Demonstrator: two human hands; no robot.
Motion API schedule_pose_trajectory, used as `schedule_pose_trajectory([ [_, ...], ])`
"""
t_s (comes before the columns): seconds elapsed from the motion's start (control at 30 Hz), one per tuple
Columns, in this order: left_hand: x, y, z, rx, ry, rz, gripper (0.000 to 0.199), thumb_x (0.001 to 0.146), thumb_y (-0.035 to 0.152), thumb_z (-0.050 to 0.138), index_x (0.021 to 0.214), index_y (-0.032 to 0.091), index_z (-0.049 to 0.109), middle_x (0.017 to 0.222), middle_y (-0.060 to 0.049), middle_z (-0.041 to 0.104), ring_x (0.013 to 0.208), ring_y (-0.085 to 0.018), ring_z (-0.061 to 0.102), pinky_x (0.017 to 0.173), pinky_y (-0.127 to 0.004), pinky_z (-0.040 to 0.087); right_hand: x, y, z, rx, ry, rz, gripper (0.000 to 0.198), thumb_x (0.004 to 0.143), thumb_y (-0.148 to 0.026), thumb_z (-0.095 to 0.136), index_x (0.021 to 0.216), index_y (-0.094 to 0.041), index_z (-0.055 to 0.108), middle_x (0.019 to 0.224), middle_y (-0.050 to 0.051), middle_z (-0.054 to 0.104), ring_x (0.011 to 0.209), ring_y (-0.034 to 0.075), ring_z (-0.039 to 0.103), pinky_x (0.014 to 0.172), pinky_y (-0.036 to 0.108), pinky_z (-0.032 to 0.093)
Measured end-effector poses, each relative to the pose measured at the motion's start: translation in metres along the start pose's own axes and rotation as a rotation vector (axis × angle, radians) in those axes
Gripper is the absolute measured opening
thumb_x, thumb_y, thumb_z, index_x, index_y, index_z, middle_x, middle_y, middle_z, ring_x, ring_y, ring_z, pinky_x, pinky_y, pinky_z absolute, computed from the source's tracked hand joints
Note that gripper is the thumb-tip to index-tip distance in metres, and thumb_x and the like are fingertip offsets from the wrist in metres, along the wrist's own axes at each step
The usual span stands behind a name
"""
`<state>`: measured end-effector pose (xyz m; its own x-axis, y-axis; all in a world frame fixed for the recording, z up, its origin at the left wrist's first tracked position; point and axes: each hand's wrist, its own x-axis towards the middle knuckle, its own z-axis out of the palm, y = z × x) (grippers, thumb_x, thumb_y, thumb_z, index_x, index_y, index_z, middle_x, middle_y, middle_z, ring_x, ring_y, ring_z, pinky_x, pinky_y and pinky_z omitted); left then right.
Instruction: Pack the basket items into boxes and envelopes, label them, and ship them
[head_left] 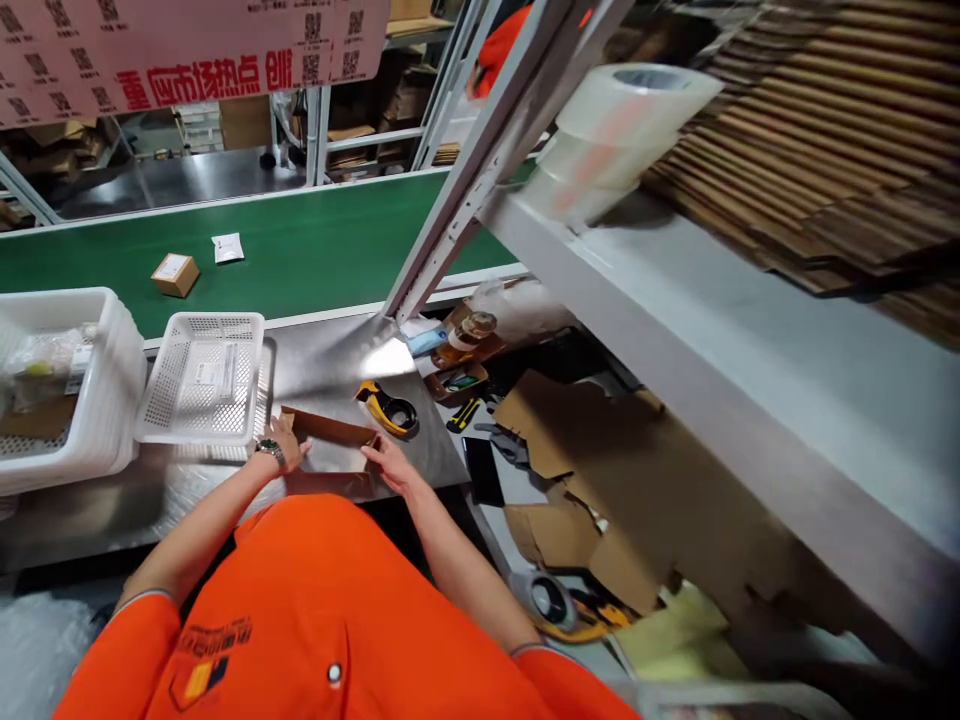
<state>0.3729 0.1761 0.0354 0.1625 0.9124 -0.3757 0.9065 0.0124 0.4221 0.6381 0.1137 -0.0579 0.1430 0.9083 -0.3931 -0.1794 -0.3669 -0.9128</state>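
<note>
A small brown cardboard box [337, 429] stands on the steel bench in front of me, its walls upright and its top uncovered. My left hand [285, 446], with a wristwatch [271, 450] on the wrist, grips the left end wall. At the opposite end, my right hand [388, 464] pinches the right wall between thumb and fingers. Inside, a pale shiny surface shows; whether it is the box's bottom or the bench I cannot tell. Just beyond the right hand lies a yellow tape dispenser [388, 408]. A white perforated basket [202, 378] is left of my left hand.
Stacked white baskets [112, 390] hold bagged goods at far left. Along the back, a green conveyor [315, 250] carries a small carton [175, 275] and a white packet [228, 248]. Tape rolls [615, 125] and flattened cardboard [810, 140] sit on the right shelf; a phone [484, 472] lies below.
</note>
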Motion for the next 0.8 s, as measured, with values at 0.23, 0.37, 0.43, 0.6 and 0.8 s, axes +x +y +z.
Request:
schedule_pose_trajectory([
  [0.23,-0.023,-0.018,0.001,0.212,-0.153,0.145,0.108,0.083,0.088,0.075,0.153,0.007,0.063,0.173,-0.041,0.039,0.164,-0.061,0.032,0.126,-0.072,0.038,0.006,0.001,0.030,-0.175,0.210,0.079,0.069,0.043,-0.032,0.104,0.103,-0.023,0.070,0.100,0.007,0.081,0.102,0.034,0.076,0.105,0.052,0.061],
  [0.37,-0.004,-0.018,-0.008,0.298,-0.113,0.172,0.090,0.089,0.085,0.072,0.138,0.009,0.072,0.153,-0.035,0.058,0.148,-0.052,0.052,0.119,-0.060,0.050,0.002,-0.003,0.015,-0.115,0.037,0.111,0.058,0.051,-0.038,0.100,0.099,-0.023,0.072,0.094,0.004,0.083,0.096,0.030,0.076,0.099,0.049,0.062],
  [0.43,0.007,-0.020,-0.011,0.311,-0.110,0.154,0.084,0.088,0.083,0.075,0.132,0.011,0.075,0.146,-0.031,0.063,0.142,-0.049,0.058,0.117,-0.055,0.052,0.002,-0.004,0.008,-0.065,-0.013,0.132,0.055,0.053,-0.041,0.098,0.099,-0.023,0.074,0.093,0.003,0.083,0.094,0.028,0.077,0.100,0.048,0.062],
  [0.6,0.015,-0.034,0.000,0.155,-0.010,0.048,0.067,0.080,0.078,0.087,0.108,0.018,0.081,0.133,-0.023,0.070,0.135,-0.044,0.062,0.114,-0.048,0.053,0.004,-0.009,0.001,0.040,-0.117,0.184,0.048,0.056,-0.038,0.095,0.097,-0.023,0.077,0.096,0.004,0.085,0.099,0.029,0.079,0.104,0.047,0.061],
  [0.8,0.015,-0.049,0.038,-0.222,0.268,-0.209,0.125,0.055,0.057,0.111,0.155,0.012,0.051,0.156,-0.029,0.059,0.147,-0.044,0.058,0.124,-0.051,0.047,0.001,-0.013,0.006,0.160,-0.041,0.193,0.052,0.069,-0.060,0.089,0.104,-0.024,0.080,0.102,0.010,0.084,0.109,0.033,0.078,0.102,0.046,0.060],
])
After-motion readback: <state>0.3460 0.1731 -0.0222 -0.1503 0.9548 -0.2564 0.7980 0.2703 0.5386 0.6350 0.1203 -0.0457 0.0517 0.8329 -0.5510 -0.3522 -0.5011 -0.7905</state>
